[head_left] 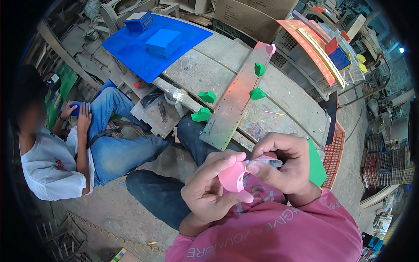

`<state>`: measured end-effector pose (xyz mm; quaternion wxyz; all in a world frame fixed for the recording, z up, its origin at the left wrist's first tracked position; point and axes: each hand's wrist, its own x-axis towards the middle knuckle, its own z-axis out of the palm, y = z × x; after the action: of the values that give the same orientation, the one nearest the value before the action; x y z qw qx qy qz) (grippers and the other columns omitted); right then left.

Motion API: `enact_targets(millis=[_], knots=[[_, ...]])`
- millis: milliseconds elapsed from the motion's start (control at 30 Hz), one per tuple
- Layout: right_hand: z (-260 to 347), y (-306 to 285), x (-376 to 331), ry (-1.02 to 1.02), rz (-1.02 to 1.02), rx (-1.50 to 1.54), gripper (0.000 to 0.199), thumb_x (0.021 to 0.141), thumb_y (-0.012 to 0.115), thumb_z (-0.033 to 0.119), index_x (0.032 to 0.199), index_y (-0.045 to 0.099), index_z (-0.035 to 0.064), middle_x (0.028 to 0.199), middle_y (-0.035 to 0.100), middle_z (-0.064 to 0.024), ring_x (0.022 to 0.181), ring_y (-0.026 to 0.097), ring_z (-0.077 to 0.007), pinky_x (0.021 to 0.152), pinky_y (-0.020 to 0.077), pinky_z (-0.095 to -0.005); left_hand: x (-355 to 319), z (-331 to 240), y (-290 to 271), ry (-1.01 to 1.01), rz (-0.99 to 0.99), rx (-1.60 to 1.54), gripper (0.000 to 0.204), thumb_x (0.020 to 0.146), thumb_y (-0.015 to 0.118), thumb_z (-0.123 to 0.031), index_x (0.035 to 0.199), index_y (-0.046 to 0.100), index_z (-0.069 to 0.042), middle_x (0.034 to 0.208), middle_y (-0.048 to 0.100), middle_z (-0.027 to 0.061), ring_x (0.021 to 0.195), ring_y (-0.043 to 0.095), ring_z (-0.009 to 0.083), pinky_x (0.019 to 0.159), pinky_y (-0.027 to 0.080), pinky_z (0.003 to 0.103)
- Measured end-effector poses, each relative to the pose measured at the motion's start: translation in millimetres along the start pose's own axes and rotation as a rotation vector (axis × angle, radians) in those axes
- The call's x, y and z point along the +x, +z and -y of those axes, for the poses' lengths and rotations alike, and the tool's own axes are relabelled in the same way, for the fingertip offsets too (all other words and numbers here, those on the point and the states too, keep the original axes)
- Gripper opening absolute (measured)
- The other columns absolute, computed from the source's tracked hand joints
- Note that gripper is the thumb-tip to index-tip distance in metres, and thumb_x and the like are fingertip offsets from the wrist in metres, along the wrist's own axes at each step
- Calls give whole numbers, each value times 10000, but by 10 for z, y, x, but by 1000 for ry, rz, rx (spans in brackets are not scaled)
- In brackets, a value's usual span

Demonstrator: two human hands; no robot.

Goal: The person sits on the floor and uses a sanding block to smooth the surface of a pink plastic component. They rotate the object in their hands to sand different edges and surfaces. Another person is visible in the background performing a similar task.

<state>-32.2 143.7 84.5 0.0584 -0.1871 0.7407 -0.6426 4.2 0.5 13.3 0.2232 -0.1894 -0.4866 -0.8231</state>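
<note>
Together, left hand (pixel 214 185) and right hand (pixel 281 163), each grip on one pink piece (pixel 233 177); four green pieces (pixel 201 115) beyond.

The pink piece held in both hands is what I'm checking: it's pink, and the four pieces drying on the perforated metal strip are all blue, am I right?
Not quite. The head view shows the pink piece in both hands, but the strip carries four green pieces plus a pink one at its far end.
</note>
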Motion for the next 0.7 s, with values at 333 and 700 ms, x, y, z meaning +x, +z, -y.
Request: enact_targets(millis=[333, 700], knots=[[52, -38, -3, 49, 91, 24, 113, 751, 698, 28, 729, 590, 5, 664, 537, 12, 594, 427, -23, 512, 321, -195, -9, -40, 11, 2, -18, 99, 600, 642, 818, -156, 1131, 549, 65, 1006, 620, 231, 893, 597, 245, 712, 486, 308], [60, -62, -28, -48, 68, 253, 296, 688, 761, 66, 941, 633, -19, 754, 598, -12, 671, 577, -85, 610, 426, -181, -52, -63, -35, -170, 34, -277, 710, 704, 778, -188, 1242, 416, 102, 1166, 530, 257, 1006, 568, 250, 855, 460, 326]])
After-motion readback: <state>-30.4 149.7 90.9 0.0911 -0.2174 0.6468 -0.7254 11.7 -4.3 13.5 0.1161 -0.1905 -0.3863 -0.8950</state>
